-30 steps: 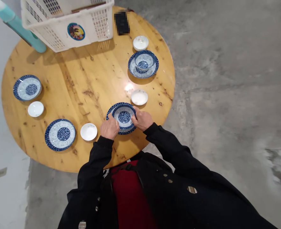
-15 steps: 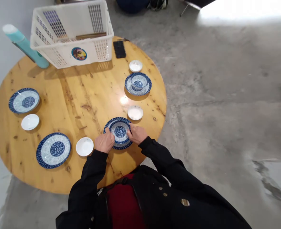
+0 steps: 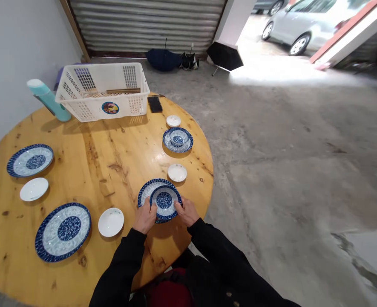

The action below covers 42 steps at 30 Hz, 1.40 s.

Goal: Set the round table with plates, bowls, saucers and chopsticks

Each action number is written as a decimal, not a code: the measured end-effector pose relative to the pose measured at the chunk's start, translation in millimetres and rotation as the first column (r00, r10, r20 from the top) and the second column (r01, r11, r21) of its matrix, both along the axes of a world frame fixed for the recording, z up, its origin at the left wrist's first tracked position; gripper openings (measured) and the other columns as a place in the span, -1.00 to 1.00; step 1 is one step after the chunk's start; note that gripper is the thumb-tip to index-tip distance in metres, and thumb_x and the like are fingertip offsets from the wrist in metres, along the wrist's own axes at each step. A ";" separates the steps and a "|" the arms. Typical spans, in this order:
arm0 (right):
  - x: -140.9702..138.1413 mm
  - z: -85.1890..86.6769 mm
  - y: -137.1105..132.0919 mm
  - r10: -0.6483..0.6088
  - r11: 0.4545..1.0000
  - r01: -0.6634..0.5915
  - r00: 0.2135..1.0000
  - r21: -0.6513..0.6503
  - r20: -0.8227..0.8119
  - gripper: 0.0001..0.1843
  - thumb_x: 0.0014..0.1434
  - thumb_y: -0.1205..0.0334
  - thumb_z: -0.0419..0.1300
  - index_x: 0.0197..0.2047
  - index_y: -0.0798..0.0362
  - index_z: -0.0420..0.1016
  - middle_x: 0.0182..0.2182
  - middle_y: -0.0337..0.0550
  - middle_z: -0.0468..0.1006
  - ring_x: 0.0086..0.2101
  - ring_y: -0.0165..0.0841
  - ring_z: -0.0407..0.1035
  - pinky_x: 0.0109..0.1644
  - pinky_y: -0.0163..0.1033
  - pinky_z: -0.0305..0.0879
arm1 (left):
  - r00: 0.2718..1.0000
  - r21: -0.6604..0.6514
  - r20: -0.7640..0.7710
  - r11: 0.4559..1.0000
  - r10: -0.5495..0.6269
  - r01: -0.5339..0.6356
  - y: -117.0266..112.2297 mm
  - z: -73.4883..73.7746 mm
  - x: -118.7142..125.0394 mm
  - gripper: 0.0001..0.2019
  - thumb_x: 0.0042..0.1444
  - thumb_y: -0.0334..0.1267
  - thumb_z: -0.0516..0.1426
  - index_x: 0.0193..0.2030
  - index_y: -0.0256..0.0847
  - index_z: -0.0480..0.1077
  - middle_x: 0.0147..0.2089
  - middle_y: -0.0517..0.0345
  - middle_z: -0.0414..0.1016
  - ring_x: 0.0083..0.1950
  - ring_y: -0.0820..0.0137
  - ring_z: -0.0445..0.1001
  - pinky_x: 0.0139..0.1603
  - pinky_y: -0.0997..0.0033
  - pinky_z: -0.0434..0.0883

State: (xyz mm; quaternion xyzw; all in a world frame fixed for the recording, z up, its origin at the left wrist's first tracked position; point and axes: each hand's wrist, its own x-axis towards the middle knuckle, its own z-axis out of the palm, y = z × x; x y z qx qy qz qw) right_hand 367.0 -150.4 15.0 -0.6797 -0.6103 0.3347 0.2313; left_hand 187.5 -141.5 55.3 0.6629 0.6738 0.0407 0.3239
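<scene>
A small blue-and-white patterned bowl (image 3: 165,202) is held between my two hands, above a larger blue-rimmed plate (image 3: 147,190) near the table's edge. My left hand (image 3: 146,216) pinches the bowl's left rim with the thumb on the inside. On the opposite rim, my right hand (image 3: 187,212) grips in the same way. The bowl sits off-centre towards me and hides much of the plate; whether they touch, I cannot tell. Just beyond lies a small white dish (image 3: 177,172). Left of my left hand is another white dish (image 3: 110,222).
Further along the round wooden table (image 3: 79,170), a patterned bowl (image 3: 178,137) rests on a plate (image 3: 167,143). Two more patterned plates and more white dishes lie around. At the back stand a white plastic basket (image 3: 92,106), a turquoise bottle (image 3: 52,101) and a dark phone (image 3: 155,103).
My view has tilted up, showing the shutter, umbrellas and cars. The bowl, in both hands, has shifted towards me and slightly right over the plate, baring more of the plate's far left side.
</scene>
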 end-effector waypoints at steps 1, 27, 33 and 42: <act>4.6 2.3 -6.1 -0.026 0.999 0.027 0.999 0.032 -0.024 -0.74 0.17 0.10 -0.11 -0.48 -0.02 0.23 -0.57 -0.17 0.42 -0.50 -0.33 0.30 -0.37 -0.27 0.16 | 1.000 -0.036 0.021 0.999 0.002 -0.001 -3.2 4.2 4.2 -0.63 0.38 -0.25 -0.12 0.19 -0.30 0.33 -0.06 -0.12 0.65 -0.04 0.19 0.64 -0.03 0.33 0.45; 386.8 39.8 -19.9 -0.104 0.994 0.103 0.994 0.048 0.030 -0.60 0.14 -0.07 -0.07 -0.52 0.00 0.35 -0.61 -0.05 0.49 -0.54 -0.24 0.36 -0.40 -0.20 0.19 | 0.985 -0.249 0.131 0.957 -0.116 0.146 0.1 44.2 371.8 -0.60 0.37 -0.05 -0.15 0.20 -0.17 0.24 -0.04 -0.05 0.62 0.05 0.05 0.59 0.00 0.23 0.37; 409.8 42.8 31.1 -0.017 0.995 0.016 1.000 0.094 0.011 -0.63 0.14 -0.04 -0.07 -0.54 -0.02 0.31 -0.63 -0.09 0.47 -0.56 -0.27 0.35 -0.42 -0.21 0.18 | 0.995 -0.238 0.091 0.970 -0.030 0.051 38.9 53.9 395.6 -0.66 0.42 -0.06 -0.22 0.02 -0.15 0.26 -0.17 0.03 0.59 -0.09 0.16 0.62 -0.08 0.30 0.37; 385.3 53.6 171.9 0.223 0.967 -0.223 0.975 0.124 0.011 -0.66 0.12 -0.01 -0.03 -0.58 -0.03 0.25 -0.69 -0.23 0.33 -0.60 -0.38 0.20 -0.46 -0.27 0.13 | 0.990 -0.120 -0.039 0.983 0.134 -0.138 128.5 55.4 379.4 -0.68 0.40 -0.21 -0.18 0.07 -0.28 0.29 -0.18 -0.09 0.61 -0.14 0.15 0.62 -0.09 0.26 0.40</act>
